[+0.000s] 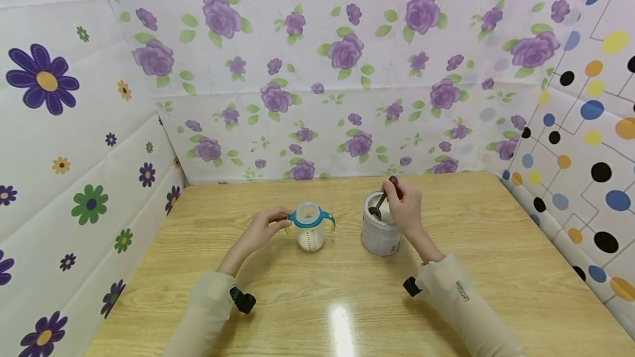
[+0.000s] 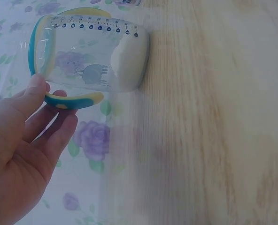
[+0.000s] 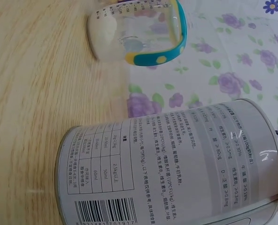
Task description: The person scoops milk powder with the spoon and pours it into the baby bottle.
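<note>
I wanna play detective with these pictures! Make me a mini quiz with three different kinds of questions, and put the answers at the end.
1. Fill in the blank: The right hand holds a brown ____ at the mouth of the can.
2. True or false: The bottle is lying on its side on the table.
3. Look closely: Which part of the bottle is the left hand holding?

Key:
1. spoon
2. False; the head view shows it standing upright.
3. One blue-and-yellow handle
</note>
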The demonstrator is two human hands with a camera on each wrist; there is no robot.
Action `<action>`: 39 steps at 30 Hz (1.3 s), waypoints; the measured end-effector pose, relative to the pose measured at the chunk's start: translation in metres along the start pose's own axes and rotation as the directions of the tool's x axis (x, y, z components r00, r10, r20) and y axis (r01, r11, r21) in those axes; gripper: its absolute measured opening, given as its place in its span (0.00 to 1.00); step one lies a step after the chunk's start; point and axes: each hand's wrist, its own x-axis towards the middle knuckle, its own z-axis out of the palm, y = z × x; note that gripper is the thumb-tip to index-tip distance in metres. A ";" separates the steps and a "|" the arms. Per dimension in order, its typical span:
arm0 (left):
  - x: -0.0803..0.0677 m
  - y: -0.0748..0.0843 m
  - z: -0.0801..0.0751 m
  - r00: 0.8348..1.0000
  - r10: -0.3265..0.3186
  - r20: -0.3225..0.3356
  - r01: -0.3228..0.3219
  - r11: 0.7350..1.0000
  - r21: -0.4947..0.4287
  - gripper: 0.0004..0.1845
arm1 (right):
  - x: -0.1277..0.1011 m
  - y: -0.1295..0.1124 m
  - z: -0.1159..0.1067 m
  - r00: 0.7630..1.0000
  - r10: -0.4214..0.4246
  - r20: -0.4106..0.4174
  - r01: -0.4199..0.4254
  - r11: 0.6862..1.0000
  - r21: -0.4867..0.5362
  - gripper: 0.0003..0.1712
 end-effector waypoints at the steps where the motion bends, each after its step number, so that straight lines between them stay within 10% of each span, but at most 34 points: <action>1: 0.000 0.000 0.000 1.000 -0.003 0.000 0.003 1.000 -0.003 0.11 | 0.000 0.001 0.000 1.000 0.024 -0.002 -0.024 1.000 -0.002 0.16; 12: 0.001 0.004 0.000 1.000 -0.011 -0.004 0.011 1.000 -0.023 0.12 | 0.010 0.043 -0.007 0.934 0.353 -0.048 -0.345 0.930 0.122 0.22; 22: -0.009 0.044 -0.012 1.000 -0.002 0.023 0.002 1.000 -0.004 0.12 | 0.018 0.045 -0.017 0.854 0.520 -0.014 -0.504 0.833 0.229 0.23; 39: 0.001 0.000 0.001 1.000 -0.024 -0.002 0.024 0.999 -0.023 0.11 | 0.021 0.049 -0.023 0.788 0.616 -0.018 -0.558 0.726 0.402 0.20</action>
